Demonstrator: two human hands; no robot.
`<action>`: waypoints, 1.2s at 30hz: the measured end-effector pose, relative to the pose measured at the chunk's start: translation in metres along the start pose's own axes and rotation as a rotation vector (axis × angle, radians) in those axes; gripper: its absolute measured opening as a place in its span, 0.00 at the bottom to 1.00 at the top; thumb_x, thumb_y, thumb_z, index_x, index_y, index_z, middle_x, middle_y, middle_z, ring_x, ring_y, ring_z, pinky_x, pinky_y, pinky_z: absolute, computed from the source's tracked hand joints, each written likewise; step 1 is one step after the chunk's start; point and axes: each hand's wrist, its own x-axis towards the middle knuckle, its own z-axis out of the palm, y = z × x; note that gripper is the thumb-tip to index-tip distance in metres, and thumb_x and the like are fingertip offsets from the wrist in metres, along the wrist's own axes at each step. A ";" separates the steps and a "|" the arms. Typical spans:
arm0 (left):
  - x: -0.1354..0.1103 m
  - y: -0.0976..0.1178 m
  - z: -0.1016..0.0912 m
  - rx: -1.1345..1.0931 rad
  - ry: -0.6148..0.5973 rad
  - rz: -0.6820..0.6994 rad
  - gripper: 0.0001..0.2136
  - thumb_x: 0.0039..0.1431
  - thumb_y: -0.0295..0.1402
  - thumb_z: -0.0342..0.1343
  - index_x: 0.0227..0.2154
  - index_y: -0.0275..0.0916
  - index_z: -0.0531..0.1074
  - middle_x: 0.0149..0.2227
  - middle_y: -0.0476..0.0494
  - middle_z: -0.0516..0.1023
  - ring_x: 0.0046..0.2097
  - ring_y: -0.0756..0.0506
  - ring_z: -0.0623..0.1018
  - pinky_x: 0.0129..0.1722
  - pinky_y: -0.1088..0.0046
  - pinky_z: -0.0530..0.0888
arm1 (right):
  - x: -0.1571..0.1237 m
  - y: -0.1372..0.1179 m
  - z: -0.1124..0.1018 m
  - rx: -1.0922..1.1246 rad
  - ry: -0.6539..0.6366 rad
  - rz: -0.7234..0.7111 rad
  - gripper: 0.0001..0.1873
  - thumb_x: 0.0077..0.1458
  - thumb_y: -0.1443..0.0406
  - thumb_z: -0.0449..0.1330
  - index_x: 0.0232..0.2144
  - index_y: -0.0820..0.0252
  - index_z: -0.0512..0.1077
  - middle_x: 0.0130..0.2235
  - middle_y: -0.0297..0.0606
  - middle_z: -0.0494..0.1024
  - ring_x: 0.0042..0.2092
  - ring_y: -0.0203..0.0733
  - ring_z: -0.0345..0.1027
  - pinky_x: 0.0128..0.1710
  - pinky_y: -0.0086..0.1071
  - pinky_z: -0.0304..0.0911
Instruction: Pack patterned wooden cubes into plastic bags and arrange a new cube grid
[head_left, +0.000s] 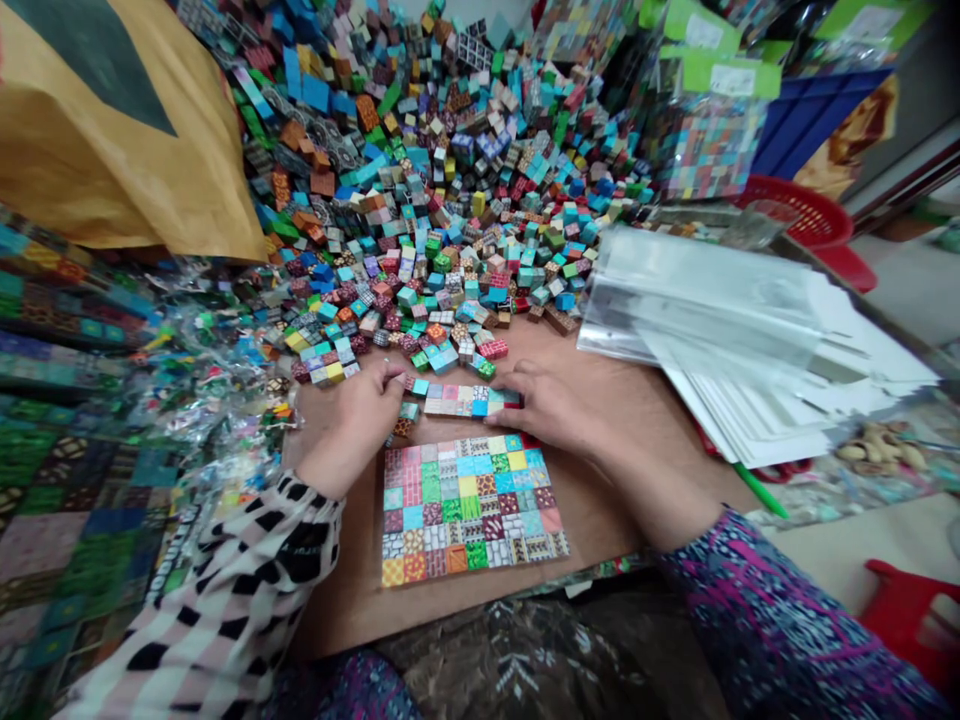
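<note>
My left hand (366, 405) is closed in a pinch at a small reddish block (409, 384), beside a turquoise block (421, 389). A short row of patterned blocks (454, 400) lies between my hands. The thumb and fingers of my right hand (546, 405) close around the right end of this row, partly hiding it. Just under my left fingertips sit a few loose blocks (406, 420). Nearer to me, a flat rectangle of many patterned square blocks (472, 510) lies on the brown board (337, 590).
Behind my hands rises a large heap of loose blocks (450, 200). Clear plastic bags (690, 290) and white cards (765, 410) lie at the right, with a green pen (761, 490). A yellow sack (135, 140) and small wrapped packets (217, 390) are at the left.
</note>
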 end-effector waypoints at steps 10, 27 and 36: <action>0.001 -0.001 -0.002 0.132 -0.058 0.014 0.15 0.58 0.34 0.50 0.41 0.40 0.82 0.41 0.39 0.84 0.38 0.39 0.80 0.38 0.65 0.73 | 0.000 0.001 0.002 0.018 0.002 0.015 0.16 0.57 0.61 0.65 0.48 0.58 0.75 0.48 0.45 0.75 0.49 0.50 0.70 0.49 0.41 0.67; -0.030 -0.010 -0.031 0.231 -0.161 0.178 0.15 0.53 0.46 0.59 0.36 0.41 0.75 0.38 0.38 0.80 0.39 0.38 0.77 0.38 0.61 0.70 | 0.000 -0.005 -0.003 0.019 -0.013 0.050 0.17 0.57 0.62 0.66 0.48 0.57 0.75 0.47 0.44 0.76 0.49 0.49 0.70 0.49 0.41 0.67; -0.037 0.002 -0.031 0.407 -0.165 0.271 0.14 0.58 0.43 0.51 0.38 0.42 0.77 0.36 0.37 0.79 0.41 0.35 0.75 0.42 0.57 0.69 | -0.001 -0.001 -0.002 0.045 0.006 0.020 0.15 0.56 0.62 0.67 0.47 0.55 0.75 0.48 0.42 0.76 0.50 0.49 0.70 0.49 0.41 0.67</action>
